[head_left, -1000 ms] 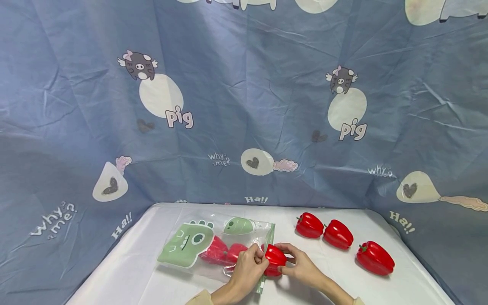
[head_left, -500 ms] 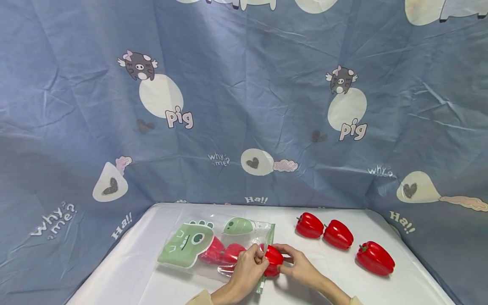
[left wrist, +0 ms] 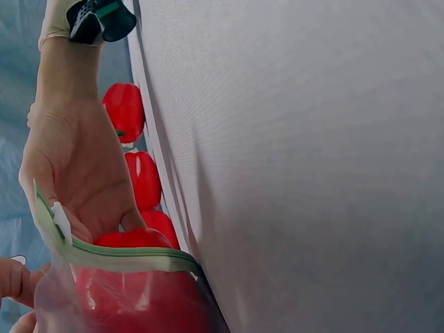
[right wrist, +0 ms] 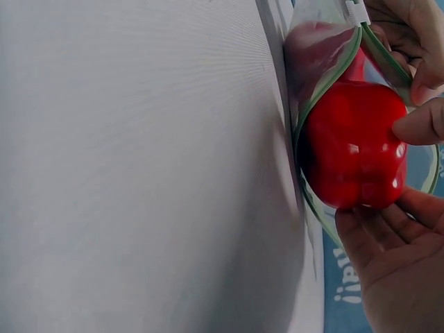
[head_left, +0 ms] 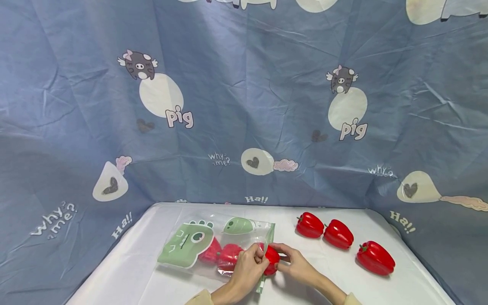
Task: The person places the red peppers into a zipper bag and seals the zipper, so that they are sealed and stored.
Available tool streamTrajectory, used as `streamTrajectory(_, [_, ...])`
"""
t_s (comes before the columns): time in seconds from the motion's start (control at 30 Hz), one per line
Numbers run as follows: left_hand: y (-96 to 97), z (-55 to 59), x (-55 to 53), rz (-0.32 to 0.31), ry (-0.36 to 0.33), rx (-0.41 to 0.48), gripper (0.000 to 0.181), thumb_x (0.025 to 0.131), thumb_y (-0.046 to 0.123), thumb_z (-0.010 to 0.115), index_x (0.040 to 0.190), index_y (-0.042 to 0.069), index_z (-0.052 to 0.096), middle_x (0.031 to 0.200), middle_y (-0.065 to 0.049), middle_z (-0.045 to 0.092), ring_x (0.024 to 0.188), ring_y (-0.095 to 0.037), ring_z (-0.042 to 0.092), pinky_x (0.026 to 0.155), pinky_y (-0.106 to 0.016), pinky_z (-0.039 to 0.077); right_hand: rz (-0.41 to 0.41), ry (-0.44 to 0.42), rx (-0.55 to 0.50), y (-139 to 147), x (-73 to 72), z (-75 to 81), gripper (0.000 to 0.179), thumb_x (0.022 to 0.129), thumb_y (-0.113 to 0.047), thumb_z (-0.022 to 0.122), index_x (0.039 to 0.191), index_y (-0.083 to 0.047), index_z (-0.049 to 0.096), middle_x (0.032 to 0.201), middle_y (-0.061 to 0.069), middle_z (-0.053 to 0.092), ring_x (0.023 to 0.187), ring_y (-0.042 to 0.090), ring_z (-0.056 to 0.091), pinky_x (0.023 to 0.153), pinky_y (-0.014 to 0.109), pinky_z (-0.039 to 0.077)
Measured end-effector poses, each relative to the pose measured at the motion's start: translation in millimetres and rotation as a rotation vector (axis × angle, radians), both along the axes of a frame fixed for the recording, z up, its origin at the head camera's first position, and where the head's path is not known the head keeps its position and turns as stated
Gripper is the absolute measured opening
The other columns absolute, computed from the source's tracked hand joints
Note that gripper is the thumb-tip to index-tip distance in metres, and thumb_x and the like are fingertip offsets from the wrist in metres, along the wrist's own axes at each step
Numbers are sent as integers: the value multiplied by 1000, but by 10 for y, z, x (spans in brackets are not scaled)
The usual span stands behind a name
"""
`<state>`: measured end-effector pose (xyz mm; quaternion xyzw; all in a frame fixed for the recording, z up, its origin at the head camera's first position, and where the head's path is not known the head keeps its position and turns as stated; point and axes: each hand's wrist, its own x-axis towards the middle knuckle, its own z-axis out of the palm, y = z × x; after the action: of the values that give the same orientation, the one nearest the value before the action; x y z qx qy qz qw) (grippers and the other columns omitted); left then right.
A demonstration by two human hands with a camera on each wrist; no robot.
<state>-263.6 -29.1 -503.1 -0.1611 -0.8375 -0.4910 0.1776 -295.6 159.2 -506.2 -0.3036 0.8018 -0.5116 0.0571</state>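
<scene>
A clear zip bag with green cartoon prints lies flat, its green-edged mouth to the right. Two red bell peppers show through its film. My left hand pinches the lip of the mouth. At that opening, my right hand holds another red bell pepper between thumb and fingers. In the right wrist view, the zip strip curves around this pepper, and my right fingers and thumb touch its near end. The white zip slider sits at one side of the mouth in the left wrist view.
Several things lie on the white table. A red bell pepper and a second bell pepper sit close together behind my right hand. A third bell pepper lies farther right. A blue patterned cloth hangs behind and beside the table.
The pepper in my right hand has moved left, deeper into the bag's mouth. Those inside have shifted slightly left too. My left hand keeps its place on the lip.
</scene>
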Motion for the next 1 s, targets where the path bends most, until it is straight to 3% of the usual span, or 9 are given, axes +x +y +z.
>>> streamTrajectory(0.13, [2, 11, 1, 4, 2, -3, 14, 74, 6, 65, 74, 16, 55, 56, 13, 51, 51, 6, 42, 48, -15, 38, 13, -30, -6, 2, -75, -96, 54, 88, -9, 62, 139, -2, 46, 137, 16, 53, 122, 34, 56, 98, 34, 48])
streamTrajectory(0.37, [7, 24, 6, -3, -13, 3, 13, 74, 7, 66, 75, 15, 55, 56, 13, 52, 51, 6, 43, 49, -16, 39, 54, -21, -14, -23, -98, -99, 54, 88, -10, 63, 137, 1, 45, 136, 18, 53, 123, 25, 55, 100, 30, 46])
streamTrajectory(0.73, [2, 15, 9, -14, -16, 11, 14, 74, 6, 65, 75, 16, 55, 56, 12, 55, 51, 6, 45, 48, -16, 40, 106, -76, -42, -61, -157, -142, 55, 88, -12, 63, 136, 5, 44, 135, 24, 52, 125, 31, 53, 100, 28, 45])
streamTrajectory(1.0, [9, 10, 10, 8, -11, 2, 14, 73, 5, 63, 72, 14, 53, 56, 12, 53, 51, 6, 44, 47, -16, 40, 163, -80, -82, -127, -179, -176, 45, 90, -14, 63, 132, -3, 50, 131, 18, 57, 121, 14, 56, 100, 24, 44])
